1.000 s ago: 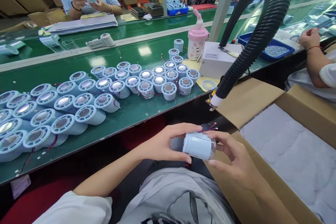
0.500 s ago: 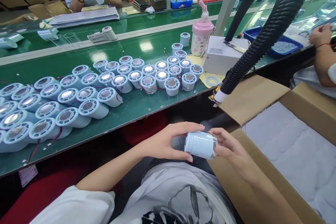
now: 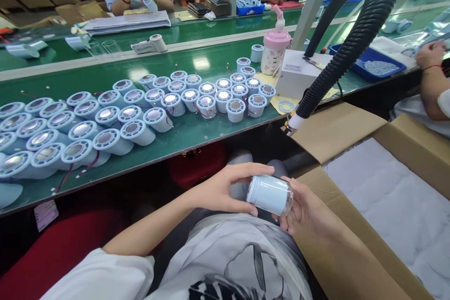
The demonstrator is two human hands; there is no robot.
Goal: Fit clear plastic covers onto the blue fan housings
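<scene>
Over my lap I hold a light blue cylinder in a clear cover (image 3: 270,194), lying on its side between both hands. My left hand (image 3: 228,190) grips its left end, thumb below and fingers above. My right hand (image 3: 302,206) is wrapped round the clear right end, with some fingertips beneath it. On the bench ahead stand rows of light blue cylindrical housings (image 3: 131,130) with slotted rings and round discs on top. Thin dark red wires with white plugs trail from several of them.
A green bench (image 3: 190,138) runs across. Behind the open cardboard box (image 3: 333,138) at right hangs a black flexible hose (image 3: 337,63). A pink-lidded cup (image 3: 276,51), a white device (image 3: 298,70) and a blue tray (image 3: 383,68) stand at back right. Co-workers' hands are across and at right.
My right hand has shifted its grip, its fingers now lower under the clear end. My left hand keeps its hold. The view has turned slightly, so the bench items sit further right.
</scene>
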